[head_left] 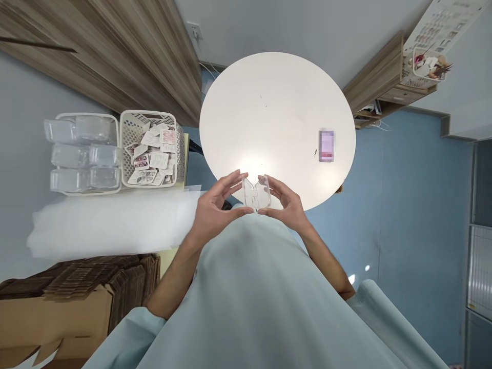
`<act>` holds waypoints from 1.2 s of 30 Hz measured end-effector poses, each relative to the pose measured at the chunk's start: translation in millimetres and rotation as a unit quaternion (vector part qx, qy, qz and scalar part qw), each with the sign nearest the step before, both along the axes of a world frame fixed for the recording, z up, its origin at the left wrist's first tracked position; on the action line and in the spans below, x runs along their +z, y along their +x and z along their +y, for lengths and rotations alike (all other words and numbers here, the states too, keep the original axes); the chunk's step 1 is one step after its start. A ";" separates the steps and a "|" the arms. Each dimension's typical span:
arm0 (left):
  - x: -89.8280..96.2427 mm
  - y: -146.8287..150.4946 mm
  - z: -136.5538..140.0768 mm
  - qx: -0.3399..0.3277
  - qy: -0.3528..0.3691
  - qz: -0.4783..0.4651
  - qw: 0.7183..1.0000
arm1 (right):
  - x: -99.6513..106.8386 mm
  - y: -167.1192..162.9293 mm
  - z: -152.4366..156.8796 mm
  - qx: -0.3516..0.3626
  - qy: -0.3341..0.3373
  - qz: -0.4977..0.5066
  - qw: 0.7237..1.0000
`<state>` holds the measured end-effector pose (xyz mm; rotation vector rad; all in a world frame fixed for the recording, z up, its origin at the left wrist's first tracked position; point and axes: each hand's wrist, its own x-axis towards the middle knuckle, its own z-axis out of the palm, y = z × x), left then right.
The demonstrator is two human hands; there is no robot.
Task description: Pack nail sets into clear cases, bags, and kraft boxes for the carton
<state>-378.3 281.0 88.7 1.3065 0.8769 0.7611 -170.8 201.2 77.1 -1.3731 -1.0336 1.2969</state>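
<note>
A small clear plastic hinged box is spread apart in a V between my two hands, just over the near edge of the white round table. My left hand grips its left half, thumb at the near side and fingers at the far side. On the right half, my right hand has a matching hold with thumb and fingers. Nothing shows inside the box. Far to the right on the tabletop lies a phone-like object, blurred out.
At left stand a white basket of clear plastic containers and a white basket of small printed cards. Nearer are stacked white plastic sheets and folded cardboard boxes. A wooden cabinet with another basket stands at the back right.
</note>
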 end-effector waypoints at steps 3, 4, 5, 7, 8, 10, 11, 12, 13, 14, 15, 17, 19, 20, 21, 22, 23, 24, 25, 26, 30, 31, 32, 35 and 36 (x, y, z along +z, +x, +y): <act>-2.6 -2.7 3.6 0.038 0.012 -0.007 0.999 | -0.8 -2.0 3.6 -0.051 0.009 0.025 0.998; -2.9 -3.3 4.5 0.045 0.011 -0.008 0.999 | -1.4 -3.6 4.3 -0.065 0.006 0.032 0.997; -3.0 -3.6 5.2 0.050 0.009 -0.006 0.999 | -2.0 -5.8 4.8 -0.076 -0.001 0.036 0.996; -3.2 -3.6 5.8 0.059 0.006 -0.003 0.998 | -3.3 -11.6 5.6 -0.100 -0.020 0.031 0.994; -3.6 -3.5 5.8 0.063 0.005 -0.003 0.998 | -4.0 -14.8 6.1 -0.116 -0.029 0.022 0.993; -6.2 -3.5 5.1 0.072 0.004 -0.007 0.997 | -6.0 -20.0 8.0 -0.160 -0.041 -0.004 0.986; -8.3 -3.7 4.5 0.075 0.001 -0.009 0.997 | -7.4 -21.5 9.6 -0.184 -0.047 -0.017 0.982; -11.1 -4.2 3.7 0.079 -0.005 -0.011 0.997 | -9.0 -22.2 11.5 -0.205 -0.052 -0.026 0.977; -14.3 -5.0 2.8 0.084 -0.015 -0.009 0.996 | -10.7 -22.0 13.6 -0.223 -0.055 -0.030 0.973; -17.8 -5.9 1.8 0.091 -0.026 -0.005 0.996 | -12.5 -21.0 15.9 -0.236 -0.055 -0.031 0.970; -21.4 -7.0 0.8 0.099 -0.038 -0.001 0.994 | -14.1 -19.4 18.3 -0.243 -0.053 -0.030 0.968; -27.8 -9.4 -1.1 0.113 -0.057 0.009 0.992 | -16.2 -15.2 22.6 -0.244 -0.049 -0.028 0.968; -32.3 -12.1 -2.2 0.111 -0.069 0.015 0.991 | -16.8 -10.7 26.7 -0.231 -0.053 -0.030 0.971; -33.6 -13.5 -2.3 0.105 -0.071 0.016 0.992 | -16.6 -8.5 28.7 -0.221 -0.056 -0.030 0.973; -34.2 -14.9 -2.0 0.094 -0.073 0.016 0.993 | -16.3 -6.3 31.0 -0.210 -0.059 -0.029 0.976; -34.3 -16.3 -1.4 0.082 -0.074 0.016 0.994 | -16.0 -4.2 33.4 -0.195 -0.062 -0.026 0.978; -33.8 -17.7 -0.7 0.069 -0.076 0.016 0.995 | -15.9 -2.2 36.2 -0.180 -0.066 -0.021 0.981; -32.9 -19.0 0.3 0.056 -0.077 0.017 0.995 | -16.0 -0.4 39.3 -0.163 -0.070 -0.014 0.984; -31.7 -20.3 1.3 0.045 -0.079 0.018 0.996 | -16.4 1.1 42.7 -0.144 -0.075 -0.006 0.987; -30.4 -21.4 2.3 0.037 -0.082 0.019 0.996 | -17.1 2.0 46.4 -0.124 -0.081 0.002 0.989; -26.6 -26.6 5.0 0.041 -0.106 0.022 0.993 | -22.1 -1.2 62.7 -0.058 -0.099 0.027 0.993; -26.5 -28.5 5.3 0.045 -0.115 0.023 0.992 | -23.7 -3.8 66.9 -0.045 -0.102 0.030 0.993; -26.9 -30.7 5.3 0.049 -0.124 0.023 0.991 | -25.5 -6.8 71.0 -0.032 -0.105 0.032 0.993; -31.1 -40.1 4.2 0.077 -0.143 0.024 0.986 | -34.4 -16.1 83.6 0.012 -0.105 0.031 0.994; -33.3 -44.3 3.6 0.092 -0.148 0.024 0.984 | -39.4 -18.6 88.1 0.023 -0.101 0.028 0.994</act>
